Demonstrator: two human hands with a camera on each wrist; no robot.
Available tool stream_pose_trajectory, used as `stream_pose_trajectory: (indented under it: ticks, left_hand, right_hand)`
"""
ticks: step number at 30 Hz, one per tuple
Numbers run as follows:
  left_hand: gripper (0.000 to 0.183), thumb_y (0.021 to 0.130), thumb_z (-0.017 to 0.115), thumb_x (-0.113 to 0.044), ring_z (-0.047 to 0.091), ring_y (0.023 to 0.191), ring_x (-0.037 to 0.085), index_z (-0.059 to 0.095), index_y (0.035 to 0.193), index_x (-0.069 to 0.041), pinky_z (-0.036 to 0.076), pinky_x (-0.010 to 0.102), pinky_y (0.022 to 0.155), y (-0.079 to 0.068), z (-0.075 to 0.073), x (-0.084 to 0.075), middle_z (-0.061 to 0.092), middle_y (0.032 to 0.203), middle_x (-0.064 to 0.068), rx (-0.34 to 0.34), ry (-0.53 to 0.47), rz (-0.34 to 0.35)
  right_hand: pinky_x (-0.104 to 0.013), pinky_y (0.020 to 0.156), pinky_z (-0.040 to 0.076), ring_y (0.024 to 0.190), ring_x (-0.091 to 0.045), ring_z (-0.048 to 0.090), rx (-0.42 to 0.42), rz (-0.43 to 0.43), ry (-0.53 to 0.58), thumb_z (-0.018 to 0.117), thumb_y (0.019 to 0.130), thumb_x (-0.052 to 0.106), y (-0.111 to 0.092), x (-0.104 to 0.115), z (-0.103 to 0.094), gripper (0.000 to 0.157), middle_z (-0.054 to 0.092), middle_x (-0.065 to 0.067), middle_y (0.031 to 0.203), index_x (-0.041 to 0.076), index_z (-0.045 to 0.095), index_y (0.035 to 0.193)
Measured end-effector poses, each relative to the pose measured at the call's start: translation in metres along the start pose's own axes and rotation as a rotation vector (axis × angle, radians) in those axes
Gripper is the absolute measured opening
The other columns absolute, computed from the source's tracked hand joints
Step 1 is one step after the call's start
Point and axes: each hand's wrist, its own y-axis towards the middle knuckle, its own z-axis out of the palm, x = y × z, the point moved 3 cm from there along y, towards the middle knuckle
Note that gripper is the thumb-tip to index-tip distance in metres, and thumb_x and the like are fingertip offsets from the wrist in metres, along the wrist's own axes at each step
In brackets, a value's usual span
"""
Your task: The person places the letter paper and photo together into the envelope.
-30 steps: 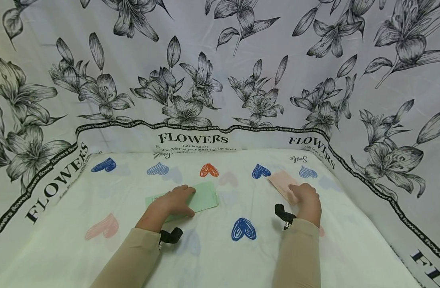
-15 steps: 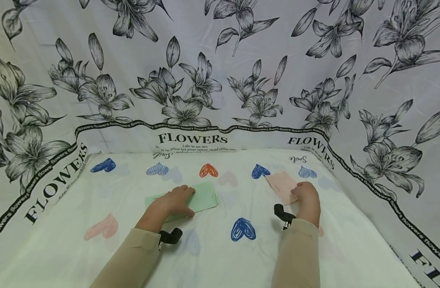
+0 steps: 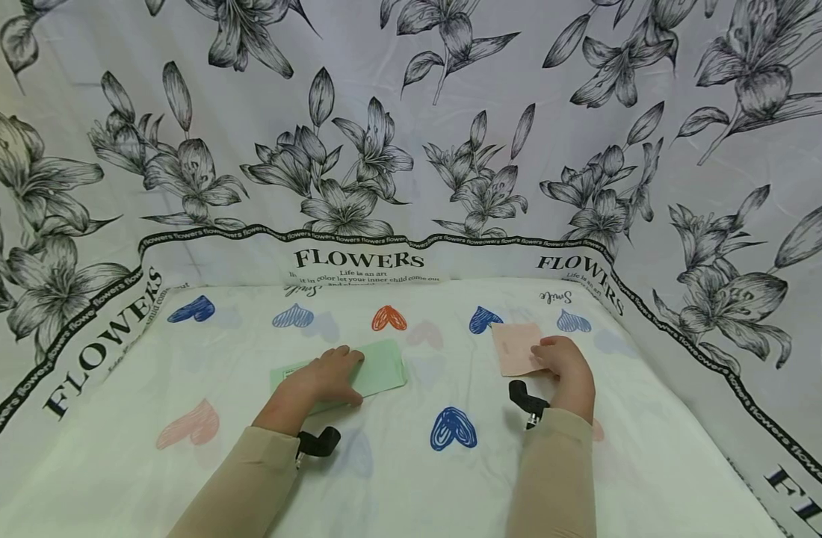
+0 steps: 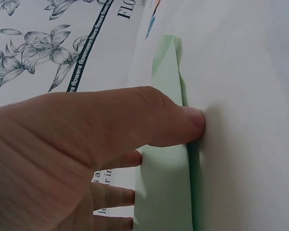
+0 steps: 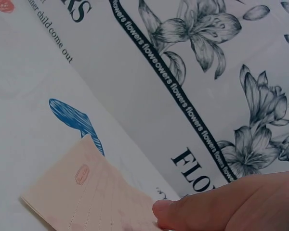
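My left hand (image 3: 320, 377) lies across a light green paper envelope (image 3: 384, 362) on the cloth, left of the middle. In the left wrist view its thumb reaches over the near long edge of the envelope (image 4: 164, 183), while the fingertips hold the far edge. Over on the right, my right hand (image 3: 569, 364) pinches the right side of a pale pink sheet of notepaper (image 3: 515, 348). Faint lines and a small red printed label show on the notepaper (image 5: 94, 192) in the right wrist view. Most of the right fingers are out of that view.
A white cloth (image 3: 397, 478) printed with hearts covers the work surface. Behind and at both sides hangs a curtain (image 3: 357, 75) with black lily drawings and lettering. Each wrist carries a small black camera (image 3: 320, 441).
My right hand has turned the pink notepaper from a slanted position to nearly square, facing up, and shifted slightly left. The left hand and green envelope have stayed in place.
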Motion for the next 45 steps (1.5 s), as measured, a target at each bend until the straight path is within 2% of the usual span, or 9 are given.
stream_pose_trajectory:
  ticks: [12, 21, 29, 38, 45]
  left_hand:
    - [0.076, 0.079, 0.085, -0.026, 0.042, 0.137, 0.045, 0.053, 0.143, 0.0, 0.034, 0.064, 0.111, 0.0, 0.0, -0.003, 0.047, 0.146, 0.025, 0.0, -0.001, 0.008]
    - [0.077, 0.08, 0.084, -0.027, 0.041, 0.138, 0.045, 0.052, 0.144, 0.0, 0.034, 0.064, 0.112, -0.001, 0.001, -0.005, 0.046, 0.148, 0.025, 0.012, 0.001, -0.003]
    - [0.076, 0.079, 0.084, -0.027, 0.044, 0.134, 0.044, 0.053, 0.143, -0.001, 0.036, 0.063, 0.111, 0.002, 0.005, -0.003, 0.049, 0.144, 0.023, 0.007, 0.015, -0.008]
    - [0.075, 0.08, 0.083, -0.026, 0.045, 0.133, 0.043, 0.053, 0.143, 0.001, 0.038, 0.06, 0.109, 0.001, 0.004, -0.004, 0.049, 0.142, 0.023, 0.005, 0.007, -0.004]
    - [0.075, 0.081, 0.083, -0.026, 0.041, 0.138, 0.045, 0.052, 0.144, 0.001, 0.036, 0.061, 0.111, 0.003, 0.003, 0.0, 0.045, 0.148, 0.026, 0.007, 0.007, -0.001]
  right_hand:
    - [-0.052, 0.099, 0.046, 0.116, -0.04, 0.052, 0.004, -0.026, -0.038, 0.051, 0.102, 0.014, 0.004, -0.003, 0.003, 0.05, 0.045, -0.03, 0.145, -0.005, 0.043, 0.148]
    - [-0.056, 0.111, 0.037, 0.127, -0.041, 0.044, 0.023, 0.013, -0.02, 0.05, 0.105, 0.024, 0.001, -0.001, 0.005, 0.053, 0.039, -0.03, 0.152, -0.004, 0.041, 0.149]
    - [-0.058, 0.117, 0.028, 0.134, -0.044, 0.04, 0.039, -0.013, -0.088, 0.05, 0.105, 0.033, 0.005, 0.002, 0.009, 0.058, 0.036, -0.03, 0.155, -0.003, 0.043, 0.149]
    - [-0.057, 0.116, 0.029, 0.133, -0.043, 0.043, 0.047, -0.064, -0.114, 0.05, 0.105, 0.034, 0.002, 0.009, 0.013, 0.057, 0.04, -0.029, 0.153, -0.003, 0.044, 0.148]
    - [-0.057, 0.116, 0.029, 0.134, -0.042, 0.042, 0.057, -0.05, -0.091, 0.05, 0.105, 0.035, 0.002, 0.012, 0.013, 0.058, 0.038, -0.028, 0.154, -0.001, 0.043, 0.149]
